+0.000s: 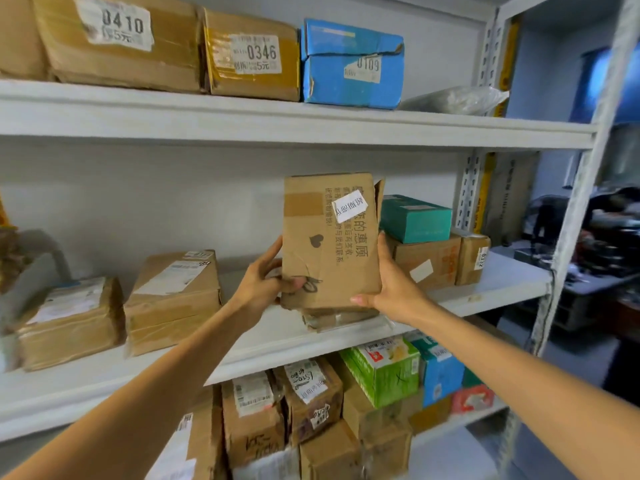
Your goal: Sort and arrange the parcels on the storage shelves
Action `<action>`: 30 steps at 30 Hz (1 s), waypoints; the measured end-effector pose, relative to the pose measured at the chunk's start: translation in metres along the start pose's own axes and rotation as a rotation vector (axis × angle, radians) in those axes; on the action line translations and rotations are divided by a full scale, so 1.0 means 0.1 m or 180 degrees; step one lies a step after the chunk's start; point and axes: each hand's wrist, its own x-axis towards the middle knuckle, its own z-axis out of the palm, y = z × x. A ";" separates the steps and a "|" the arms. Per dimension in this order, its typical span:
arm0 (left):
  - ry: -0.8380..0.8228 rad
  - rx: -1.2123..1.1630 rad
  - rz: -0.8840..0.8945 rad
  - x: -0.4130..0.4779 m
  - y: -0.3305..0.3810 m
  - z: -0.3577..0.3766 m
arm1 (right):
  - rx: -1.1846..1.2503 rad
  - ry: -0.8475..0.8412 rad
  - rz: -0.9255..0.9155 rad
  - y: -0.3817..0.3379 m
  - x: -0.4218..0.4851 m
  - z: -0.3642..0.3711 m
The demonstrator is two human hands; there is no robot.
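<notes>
I grip the upright parcel (329, 244) low with left hand (266, 282) and right hand (391, 282); risk it tips, or its loose flap (379, 199) snags teal box (415, 218) at 3 o'clock.

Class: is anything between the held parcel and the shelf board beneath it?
Yes: a small flat package lies on the middle shelf directly beneath the held parcel; bare board shows just left of it.

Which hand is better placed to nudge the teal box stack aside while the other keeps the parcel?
Right, probably. The right hand cups the lower right edge of the parcel, next to the teal box. The left hand pinches the far edge, thumb across the front.
</notes>
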 end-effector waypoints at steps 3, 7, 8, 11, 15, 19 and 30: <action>-0.0173 0.0038 0.0051 -0.05 0.04 0.05 | 0.0025 0.0140 0.0048 -0.01 -0.18 -0.03; -0.0464 0.0196 0.0260 -0.14 0.11 0.16 | 0.0042 0.0271 0.0013 0.04 -0.45 -0.13; -0.0535 0.0255 0.0291 -0.15 0.12 0.21 | 0.0025 0.0312 0.0032 0.06 -0.53 -0.17; -0.0636 0.0227 0.0402 -0.19 0.15 0.43 | -0.0147 0.0505 0.0079 0.15 -0.74 -0.31; -0.0798 0.0163 0.0500 -0.15 0.14 0.87 | -0.0290 0.0768 0.0246 0.29 -1.01 -0.56; -0.1188 0.0018 0.0524 -0.10 0.07 1.43 | -0.0446 0.1076 0.0469 0.46 -1.39 -0.88; -0.2741 -0.0295 0.0481 -0.33 -0.26 3.72 | -0.1038 0.2230 0.1724 1.05 -3.11 -1.61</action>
